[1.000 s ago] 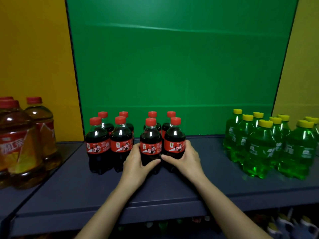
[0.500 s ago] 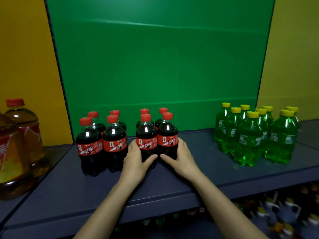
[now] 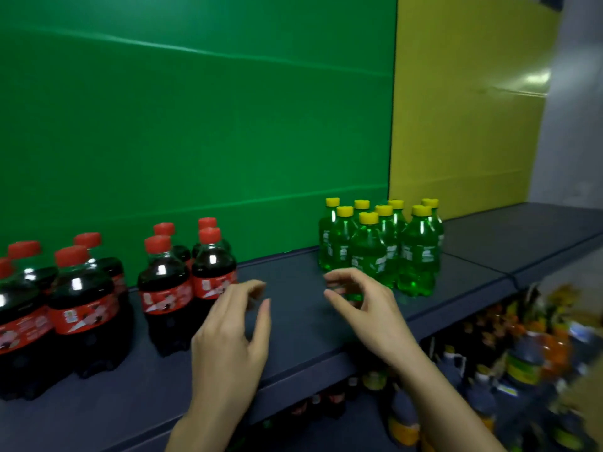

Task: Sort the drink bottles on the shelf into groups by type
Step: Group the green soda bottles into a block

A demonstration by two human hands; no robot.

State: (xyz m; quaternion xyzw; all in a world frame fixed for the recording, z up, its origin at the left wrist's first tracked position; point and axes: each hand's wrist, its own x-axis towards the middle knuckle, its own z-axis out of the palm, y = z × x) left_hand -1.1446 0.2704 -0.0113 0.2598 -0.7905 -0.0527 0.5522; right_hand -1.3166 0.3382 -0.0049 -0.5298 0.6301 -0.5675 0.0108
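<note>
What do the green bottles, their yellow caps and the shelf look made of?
Green bottles: probably clear, glossy plastic; bright glints, see-through green. Yellow caps: opaque plastic, duller sheen. Shelf: dark blue, matte; perhaps painted metal or a covering, unclear.

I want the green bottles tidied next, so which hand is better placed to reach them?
Probably the right. The right hand hangs empty just before the green bottles; the left hand sits nearer the cola bottles.

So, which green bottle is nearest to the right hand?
The front-left green bottle, directly behind the right hand; the others stand farther back or right.
</note>
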